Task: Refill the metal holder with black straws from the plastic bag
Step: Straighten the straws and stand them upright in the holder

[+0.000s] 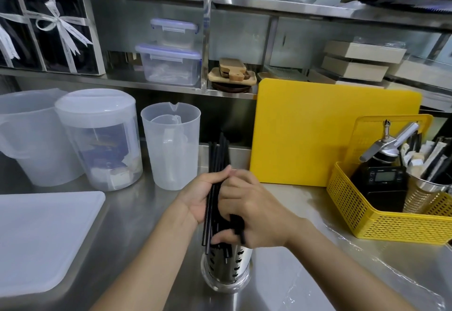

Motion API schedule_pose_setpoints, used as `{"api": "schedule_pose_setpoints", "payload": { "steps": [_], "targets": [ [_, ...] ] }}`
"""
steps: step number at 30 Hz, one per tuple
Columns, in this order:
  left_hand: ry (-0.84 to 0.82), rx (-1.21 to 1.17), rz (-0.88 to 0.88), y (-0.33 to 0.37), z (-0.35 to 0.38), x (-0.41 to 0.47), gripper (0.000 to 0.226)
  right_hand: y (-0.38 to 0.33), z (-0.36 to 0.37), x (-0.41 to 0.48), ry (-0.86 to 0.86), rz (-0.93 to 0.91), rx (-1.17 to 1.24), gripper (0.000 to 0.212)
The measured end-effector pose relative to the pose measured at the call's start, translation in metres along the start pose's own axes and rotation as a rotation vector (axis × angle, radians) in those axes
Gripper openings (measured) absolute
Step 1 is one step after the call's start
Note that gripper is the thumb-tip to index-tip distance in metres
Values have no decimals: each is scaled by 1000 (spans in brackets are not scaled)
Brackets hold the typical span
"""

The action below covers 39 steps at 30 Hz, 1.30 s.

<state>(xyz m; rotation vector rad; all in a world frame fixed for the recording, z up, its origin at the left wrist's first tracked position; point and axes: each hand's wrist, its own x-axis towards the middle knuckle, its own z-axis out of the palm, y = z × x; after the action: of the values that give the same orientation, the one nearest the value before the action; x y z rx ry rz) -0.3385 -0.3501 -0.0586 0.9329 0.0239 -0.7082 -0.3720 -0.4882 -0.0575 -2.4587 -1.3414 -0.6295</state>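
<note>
- Bright, even light falls from above me; shadows stay soft.
- Glare streaks my steel counter [305, 203] toward its right edge.
- Shelves [269, 4] bow at the edges, slightly blurred.
</note>
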Motion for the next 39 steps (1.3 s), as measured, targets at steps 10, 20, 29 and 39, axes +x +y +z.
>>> {"api": "schedule_pose_setpoints", "payload": {
  "steps": [10,20,29,39],
  "targets": [
    [212,-336,699,11,6,2,10,1,10,2,707,984,1226,18],
    [307,88,995,2,38,3,9,-16,33,29,1113,1321,2140,37],
    [143,175,825,-6,35,-1,15,-18,27,19,848,1226,1825,28],
    [-147,445,370,-4,44,-25,21,-4,-53,29,452,801,1239,32]
  ]
}}
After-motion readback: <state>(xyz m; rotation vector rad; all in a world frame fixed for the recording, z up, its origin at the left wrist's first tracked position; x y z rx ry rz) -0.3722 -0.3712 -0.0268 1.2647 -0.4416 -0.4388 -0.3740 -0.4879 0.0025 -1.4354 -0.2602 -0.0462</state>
